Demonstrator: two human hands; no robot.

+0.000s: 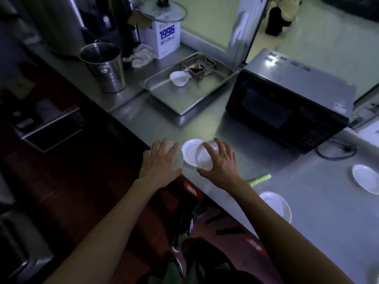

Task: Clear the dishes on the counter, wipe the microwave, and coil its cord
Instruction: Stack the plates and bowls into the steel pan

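Microwave (pixel 291 103), black-fronted with a grey top, is taken as the reference item on the steel counter (pixel 320 193); its door is shut. Cord (pixel 336 149): seen lying loose in a loop on the counter at the microwave's near right corner, uncoiled.

Left hand (pixel 159 163): placed palm down in front of the microwave and to its left, at the counter's edge; fingers spread and curved over a small white dish (pixel 177 160), which is grasped from above.

Right hand (pixel 220 166): placed directly in front of the microwave; fingers spread wide and wrapped around the rim of a second small dish (pixel 203 157), which is held tilted. Whether it touches the plate beneath cannot be told.

Small white plate (pixel 189 150): flat on the counter between the two hands, partly overlapped by the right hand's dish.

Further white plates: one (pixel 275 204) well in front of the microwave beside the right forearm, one (pixel 366 178) in front of the microwave's right end.

Green stalk (pixel 259 179): lying on the counter between the microwave and the nearer plate.

Steel tray (pixel 184 87): just left of the microwave, holding a white cup (pixel 179 77) and a smaller container (pixel 199 68) with dark contents.

Steel bucket (pixel 104 66): further left, beyond the tray.

White box (pixel 164 39) marked "1996": behind the tray, with a crumpled cloth (pixel 140 55) beside it.
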